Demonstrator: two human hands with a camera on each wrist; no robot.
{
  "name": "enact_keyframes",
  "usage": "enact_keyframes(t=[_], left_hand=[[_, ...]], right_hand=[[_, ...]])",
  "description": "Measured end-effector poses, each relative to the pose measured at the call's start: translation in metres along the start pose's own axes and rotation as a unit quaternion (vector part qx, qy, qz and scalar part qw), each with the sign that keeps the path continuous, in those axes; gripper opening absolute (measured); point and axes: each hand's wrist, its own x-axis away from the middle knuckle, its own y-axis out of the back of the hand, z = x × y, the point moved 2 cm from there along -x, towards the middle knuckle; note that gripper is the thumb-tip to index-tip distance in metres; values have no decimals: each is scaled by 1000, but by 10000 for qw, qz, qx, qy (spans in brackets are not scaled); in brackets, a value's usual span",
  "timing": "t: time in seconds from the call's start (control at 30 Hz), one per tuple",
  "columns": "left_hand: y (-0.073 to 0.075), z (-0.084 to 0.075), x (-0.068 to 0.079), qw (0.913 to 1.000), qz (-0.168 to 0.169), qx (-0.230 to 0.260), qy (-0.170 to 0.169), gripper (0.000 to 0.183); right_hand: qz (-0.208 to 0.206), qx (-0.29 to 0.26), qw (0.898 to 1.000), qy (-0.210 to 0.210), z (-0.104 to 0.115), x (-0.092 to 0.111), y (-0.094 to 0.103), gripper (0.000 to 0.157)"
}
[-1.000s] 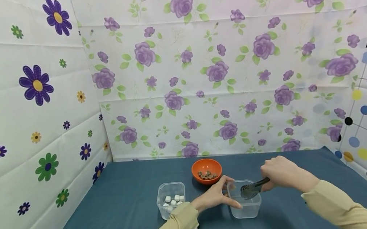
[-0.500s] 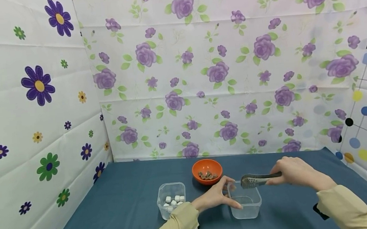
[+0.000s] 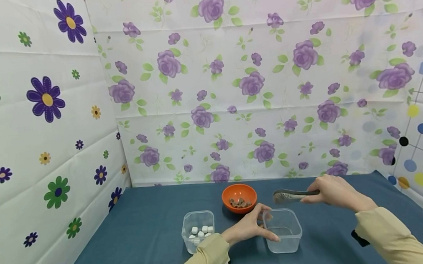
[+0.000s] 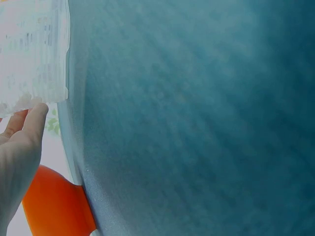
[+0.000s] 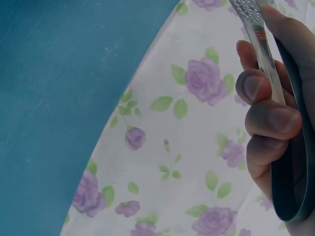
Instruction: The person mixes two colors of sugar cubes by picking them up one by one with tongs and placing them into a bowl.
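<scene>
Metal tongs point left, long axis sideways (right grip clasps them); left grip holds box.

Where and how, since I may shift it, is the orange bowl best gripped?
Probably its left rim: pinch the orange bowl from the left and above. The bowl is upright, its rim exposed there; the brown pieces lie low inside, and the left hand crowds its near right side.

The right hand grips a pair of tongs, its fingers curled round the dark handle. The holed metal end reaches the top edge. Leftward shows a white cloth with purple roses and green leaves, meeting the blue bench along a slanting line.
</scene>
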Motion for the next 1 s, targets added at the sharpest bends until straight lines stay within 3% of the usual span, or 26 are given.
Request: enact_keyframes(t=[0.33, 0.63, 1.0], left_hand=[[-1, 1, 0, 9999, 19, 88, 48, 57], [-1, -1, -1, 9998, 52, 167, 78, 53], [0, -1, 0, 9997, 83, 190, 101, 57]], right_hand=[[-146, 112, 9997, 174, 8, -32, -1, 24], [-169, 238, 9989, 375, 16, -61, -3, 33], [-137, 362, 9974, 607, 28, -80, -13, 42]])
